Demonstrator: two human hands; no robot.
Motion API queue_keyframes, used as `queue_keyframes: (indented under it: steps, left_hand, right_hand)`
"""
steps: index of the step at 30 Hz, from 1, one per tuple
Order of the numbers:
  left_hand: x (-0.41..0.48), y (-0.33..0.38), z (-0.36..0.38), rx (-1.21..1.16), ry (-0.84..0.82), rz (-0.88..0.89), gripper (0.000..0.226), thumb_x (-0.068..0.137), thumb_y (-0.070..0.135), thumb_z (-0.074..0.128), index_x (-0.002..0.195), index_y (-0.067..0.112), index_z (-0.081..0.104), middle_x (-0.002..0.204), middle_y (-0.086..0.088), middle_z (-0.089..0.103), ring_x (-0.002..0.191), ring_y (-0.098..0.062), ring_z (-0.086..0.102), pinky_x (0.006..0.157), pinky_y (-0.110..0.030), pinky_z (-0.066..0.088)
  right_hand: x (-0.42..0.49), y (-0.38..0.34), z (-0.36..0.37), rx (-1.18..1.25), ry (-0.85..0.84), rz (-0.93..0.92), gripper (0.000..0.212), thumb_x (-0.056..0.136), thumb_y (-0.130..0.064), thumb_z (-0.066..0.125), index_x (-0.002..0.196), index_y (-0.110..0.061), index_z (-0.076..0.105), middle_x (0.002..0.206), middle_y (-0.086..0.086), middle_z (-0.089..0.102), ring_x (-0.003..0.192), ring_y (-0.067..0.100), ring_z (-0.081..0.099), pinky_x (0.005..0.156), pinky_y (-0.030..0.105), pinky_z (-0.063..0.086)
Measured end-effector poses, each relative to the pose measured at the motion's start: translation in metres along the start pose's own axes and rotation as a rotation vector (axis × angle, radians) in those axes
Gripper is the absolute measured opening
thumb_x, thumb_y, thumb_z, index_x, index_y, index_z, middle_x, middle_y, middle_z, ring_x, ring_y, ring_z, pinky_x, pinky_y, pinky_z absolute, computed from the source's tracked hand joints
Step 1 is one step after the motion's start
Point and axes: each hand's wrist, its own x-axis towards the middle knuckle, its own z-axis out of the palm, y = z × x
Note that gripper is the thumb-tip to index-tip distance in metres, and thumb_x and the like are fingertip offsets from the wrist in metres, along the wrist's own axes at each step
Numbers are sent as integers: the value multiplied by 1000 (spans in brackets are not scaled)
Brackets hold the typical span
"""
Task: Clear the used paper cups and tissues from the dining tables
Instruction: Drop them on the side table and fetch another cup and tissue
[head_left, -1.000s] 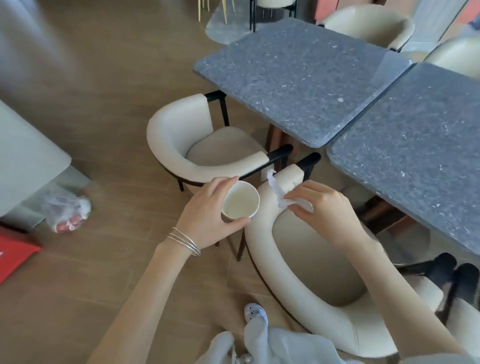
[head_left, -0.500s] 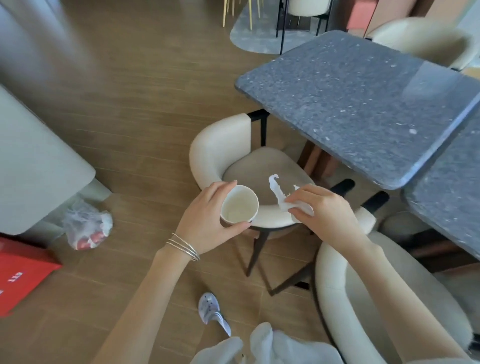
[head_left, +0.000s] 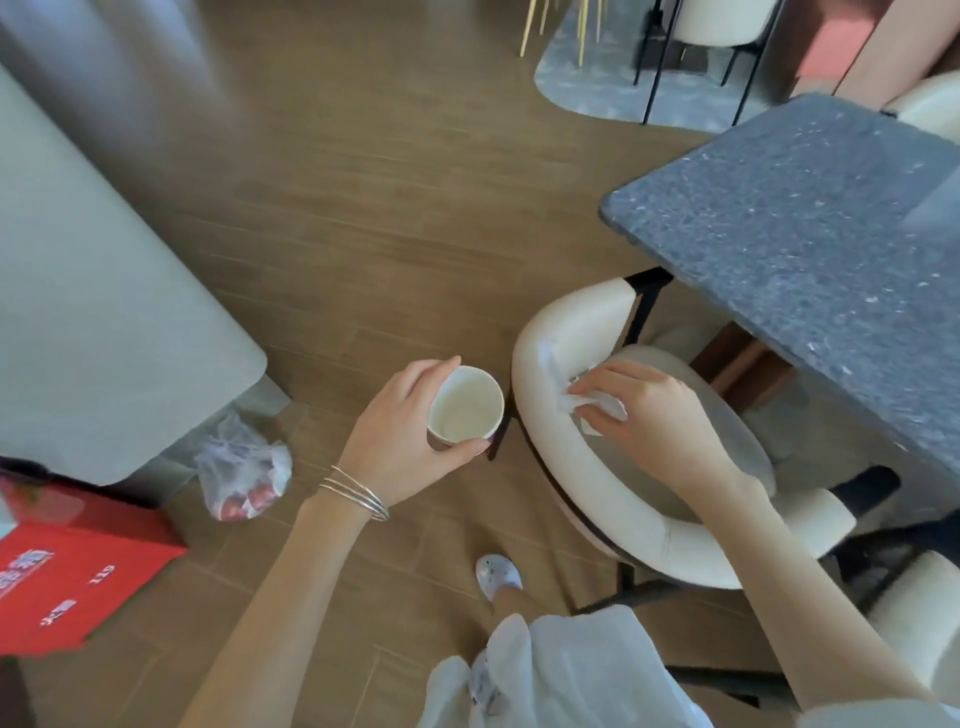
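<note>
Rubbish in hand
Round white paper cup (head_left: 465, 410) wrapped in left grip (head_left: 400, 441); crumpled white tissue (head_left: 602, 410) pinched in right grip (head_left: 649, 421); keep cup level.

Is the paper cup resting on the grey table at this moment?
No, the left hand grips the paper cup in the air above the wooden floor, apart from the grey table.

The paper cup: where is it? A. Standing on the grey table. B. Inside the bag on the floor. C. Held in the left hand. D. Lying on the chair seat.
C: the left hand grips the paper cup above the wooden floor; the right hand holds a tissue.
</note>
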Motion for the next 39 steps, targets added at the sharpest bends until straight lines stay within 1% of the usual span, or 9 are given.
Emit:
queue_keyframes:
  steps: [3,5,9,12,16,19,25,32,39]
  left_hand:
    - [22,-35,-6,2,11,-39,81,69,49,72,137,20,39,132,7,43,118,-13,44,92,-25,37]
    - [48,-62,-11,-1,15,-62,80,69,48,73,137,21,40,132,7,43,118,-13,44,90,-24,37]
    - [119,-108,-25,4,-26,-63,81,69,50,71,137,22,38,133,9,42,119,-12,43,91,-24,36]
    - [178,-133,-40,27,-30,-62,81,69,51,70,137,23,38,133,10,42,119,-10,42,88,-23,35]
    - [248,-163,-60,11,1,-62,80,69,52,70,137,25,38,133,11,41,120,-9,42,92,-27,39]
    - [286,-185,-72,12,29,-72,80,69,51,71,137,24,38,132,11,41,120,-10,43,93,-32,42]
    - [350,-245,-94,17,38,-102,81,68,52,70,137,22,39,132,10,42,119,-10,43,90,-24,38]
    - [435,-342,-126,-12,45,-149,81,69,50,72,137,23,38,133,9,41,118,-11,43,92,-29,42]
    - [540,-431,-188,-34,63,-131,80,70,49,72,137,24,37,134,12,40,119,-9,42,90,-23,38]
  right_hand:
    - [39,2,23,1,-48,11,12,75,-12,70,84,-19,70,86,-6,67,70,19,62,53,41,52]
    - [70,6,41,1,-73,47,13,76,-12,69,85,-21,69,87,-8,66,72,18,62,55,38,52]
    - [146,20,70,22,-106,104,15,78,-14,68,90,-23,70,93,-9,66,90,13,63,60,31,49]
    - [208,26,84,45,-112,122,16,79,-12,68,92,-20,71,95,-7,66,96,17,63,64,34,51]
    - [287,31,99,57,-118,113,16,77,-11,69,89,-21,71,95,-8,67,102,12,61,62,30,47]
    - [336,34,110,53,-130,85,16,78,-13,69,90,-23,70,95,-11,66,107,7,59,67,32,50]
    - [425,38,151,53,-215,70,12,81,-17,67,90,-25,70,95,-12,65,110,6,58,69,33,51]
    - [551,32,211,35,-237,55,14,81,-18,65,90,-27,69,95,-12,64,102,11,61,67,34,52]
    - [706,7,245,48,-159,44,16,81,-15,65,90,-27,69,95,-12,65,107,8,59,68,35,52]
